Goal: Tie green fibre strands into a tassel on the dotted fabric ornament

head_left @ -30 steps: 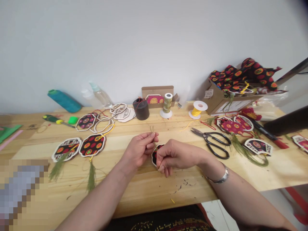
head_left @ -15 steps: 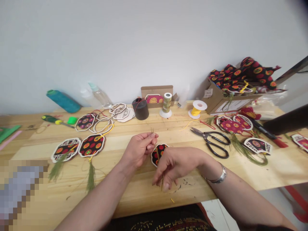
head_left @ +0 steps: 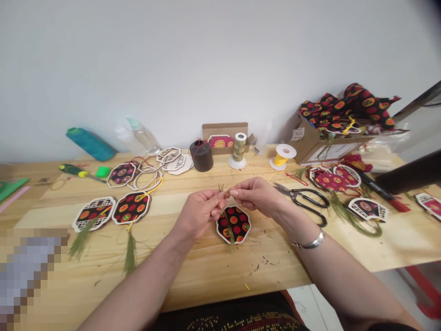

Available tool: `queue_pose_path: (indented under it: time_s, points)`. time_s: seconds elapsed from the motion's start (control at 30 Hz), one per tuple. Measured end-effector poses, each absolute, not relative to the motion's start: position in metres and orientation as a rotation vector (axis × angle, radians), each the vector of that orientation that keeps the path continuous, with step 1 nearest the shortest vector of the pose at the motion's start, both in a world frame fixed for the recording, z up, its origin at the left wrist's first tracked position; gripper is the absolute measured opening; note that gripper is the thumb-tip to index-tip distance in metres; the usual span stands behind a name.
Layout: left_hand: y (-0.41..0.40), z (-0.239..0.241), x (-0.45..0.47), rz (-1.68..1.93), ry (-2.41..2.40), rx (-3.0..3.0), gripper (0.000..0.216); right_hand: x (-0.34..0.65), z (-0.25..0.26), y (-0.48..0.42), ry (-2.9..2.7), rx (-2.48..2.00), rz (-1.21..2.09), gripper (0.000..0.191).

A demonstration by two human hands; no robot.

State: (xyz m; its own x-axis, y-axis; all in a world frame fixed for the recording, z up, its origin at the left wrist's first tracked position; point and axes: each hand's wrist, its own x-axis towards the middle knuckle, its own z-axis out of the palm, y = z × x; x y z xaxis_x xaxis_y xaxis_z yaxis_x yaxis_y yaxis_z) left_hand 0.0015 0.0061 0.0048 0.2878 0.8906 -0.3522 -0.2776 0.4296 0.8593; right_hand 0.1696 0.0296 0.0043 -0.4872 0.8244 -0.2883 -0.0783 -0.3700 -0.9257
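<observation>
My left hand (head_left: pixel 201 212) and my right hand (head_left: pixel 257 195) meet fingertip to fingertip over the middle of the wooden table (head_left: pixel 213 271). Both pinch the top of a thin bundle of green threads (head_left: pixel 222 188) whose short ends stick up between them. Just below the hands lies a small fabric ornament (head_left: pixel 234 224), black with red and yellow dots and a pale edge; green strands trail down across it. A silver bracelet (head_left: pixel 310 242) circles my right wrist.
Black scissors (head_left: pixel 306 202) lie right of my hands. Finished ornaments with green tassels (head_left: pixel 113 210) lie at left, more (head_left: pixel 347 184) at right. Thread spools (head_left: pixel 238 150), a dark cup (head_left: pixel 201 155), bottles (head_left: pixel 143 135) and a cardboard box of patterned fabric (head_left: pixel 330 133) line the back.
My right hand has come up from low over the ornament near the front edge to meet the left hand's fingertips. The ornament is now uncovered. The left hand has stayed put.
</observation>
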Motion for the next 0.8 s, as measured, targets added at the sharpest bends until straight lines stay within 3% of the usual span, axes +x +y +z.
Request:
queue_pose_path:
  time_s: [0.5,0.6,0.8]
  points:
    - [0.001,0.009,0.004,0.726,0.976,0.859,0.026,0.167,-0.002,0.027,-1.005,-0.941,2.141,0.03]
    - [0.001,0.009,0.004,0.717,0.974,0.853,0.024,0.165,0.0,0.027,-1.02,-0.974,2.097,0.023]
    - [0.0,0.008,0.005,0.766,0.952,0.85,0.016,0.159,0.002,0.025,-1.062,-1.032,1.906,0.029]
